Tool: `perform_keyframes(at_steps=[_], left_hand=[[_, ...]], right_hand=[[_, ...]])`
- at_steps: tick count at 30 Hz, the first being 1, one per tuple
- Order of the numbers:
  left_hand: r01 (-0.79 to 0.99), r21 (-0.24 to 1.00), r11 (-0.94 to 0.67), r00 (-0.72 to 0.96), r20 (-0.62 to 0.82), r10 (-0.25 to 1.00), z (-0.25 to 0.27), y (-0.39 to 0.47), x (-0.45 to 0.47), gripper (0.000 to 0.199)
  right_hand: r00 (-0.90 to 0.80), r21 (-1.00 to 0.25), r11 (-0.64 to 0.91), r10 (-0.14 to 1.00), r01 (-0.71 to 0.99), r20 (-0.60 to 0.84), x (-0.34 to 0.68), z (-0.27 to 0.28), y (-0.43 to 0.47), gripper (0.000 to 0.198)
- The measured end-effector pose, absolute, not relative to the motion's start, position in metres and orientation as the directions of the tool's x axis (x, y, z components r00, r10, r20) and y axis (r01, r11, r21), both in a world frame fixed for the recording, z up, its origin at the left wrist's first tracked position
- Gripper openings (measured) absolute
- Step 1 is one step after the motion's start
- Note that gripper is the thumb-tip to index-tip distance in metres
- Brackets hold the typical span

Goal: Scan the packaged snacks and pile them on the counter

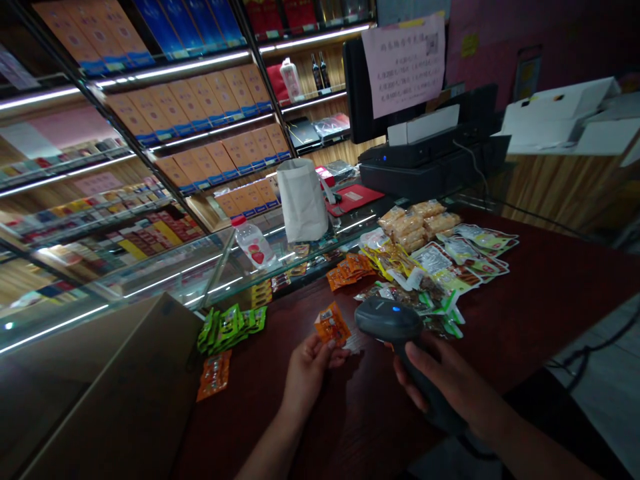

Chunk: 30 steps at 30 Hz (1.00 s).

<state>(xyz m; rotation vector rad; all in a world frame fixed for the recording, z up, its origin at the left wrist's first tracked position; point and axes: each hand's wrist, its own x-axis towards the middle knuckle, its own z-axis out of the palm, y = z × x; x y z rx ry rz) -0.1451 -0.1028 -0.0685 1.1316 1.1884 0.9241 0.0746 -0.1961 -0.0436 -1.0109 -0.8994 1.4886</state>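
My left hand (311, 365) pinches an orange snack packet (333, 324) by its lower edge, above the dark red tabletop (280, 420). Wrapped around the handle of a barcode scanner (390, 320) is my right hand (440, 373); the scanner's head points left at the packet, and a small blue light glows on its top. To the left lie another orange packet (215, 375) and a pile of green packets (233, 328). Beyond my hands are several more orange packets (349, 270), yellow packets (390, 257) and clear bags with green edges (445, 310).
An open cardboard box (125, 393) stands at the left edge. Puffed snack packs (417, 223) and flat pouches (465, 257) lie at the right. On the glass counter are a red-capped bottle (253, 244) and a white paper bag (303, 200). Behind is a monitor (354, 93).
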Motion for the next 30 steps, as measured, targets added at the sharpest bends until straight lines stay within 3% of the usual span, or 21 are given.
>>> perform_keyframes(at_steps=[8,19,26,30], left_hand=[[0.075,0.982,0.171,0.097,-0.178,0.979,-0.066,-0.1059,-0.1443,0.041],[0.097,0.986,0.132,0.072,-0.139,0.988,-0.0659,-0.1073,-0.1433,0.044],[0.348,0.936,0.062,0.109,-0.106,0.988,-0.0648,-0.104,-0.146,0.031],[0.331,0.943,0.042,0.126,-0.088,0.988,-0.0708,-0.0996,-0.1486,0.034]], right_hand=[[-0.114,-0.916,-0.167,0.984,-0.365,-0.134,0.0704,-0.0475,-0.1989,0.049],[-0.096,-0.927,-0.137,0.989,-0.35,-0.11,0.0694,-0.0476,-0.2029,0.048],[-0.114,-0.929,-0.127,0.989,-0.348,-0.092,0.0721,-0.0516,-0.2039,0.044],[-0.102,-0.935,-0.11,0.992,-0.337,-0.08,0.0745,-0.051,-0.2063,0.044]])
